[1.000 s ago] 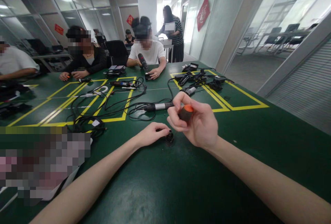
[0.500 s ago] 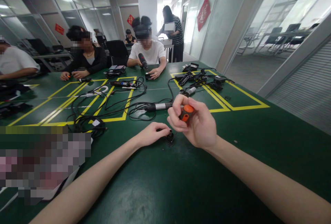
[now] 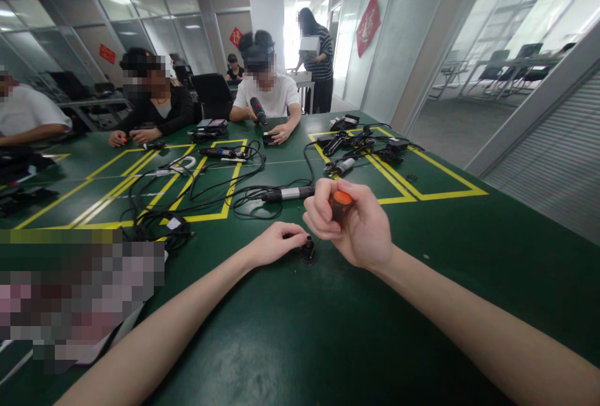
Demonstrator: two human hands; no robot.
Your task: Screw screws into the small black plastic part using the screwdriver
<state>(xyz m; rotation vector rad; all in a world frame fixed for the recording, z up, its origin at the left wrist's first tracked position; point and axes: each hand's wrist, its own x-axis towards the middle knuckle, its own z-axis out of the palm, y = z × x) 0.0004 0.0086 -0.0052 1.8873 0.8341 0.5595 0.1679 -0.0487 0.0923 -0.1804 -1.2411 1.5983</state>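
Note:
My right hand (image 3: pixel 363 228) is closed around the orange-and-dark handle of a screwdriver (image 3: pixel 342 201), raised above the green table. The handle's orange end faces me, and its shaft and tip are hidden behind the fingers. Lower and to the left, my left hand (image 3: pixel 276 247) rests at the table. Its thumb and fingers grip a small black cylindrical part (image 3: pixel 308 252) with a wide round base and a narrower hollow top. What exactly this part is, I cannot tell.
A silver-and-black cylindrical tool (image 3: pixel 290 193) with a cable lies beyond my hands. Black cables and devices (image 3: pixel 360 143) are heaped at the right in yellow-taped areas. More cables (image 3: pixel 173 225) lie at left. Across the table, a co-worker (image 3: pixel 267 94) holds a power screwdriver.
The screwdriver handle has turned in my right hand, so the orange patch on its side no longer shows. My right fingers have shifted slightly down. My left hand stays put.

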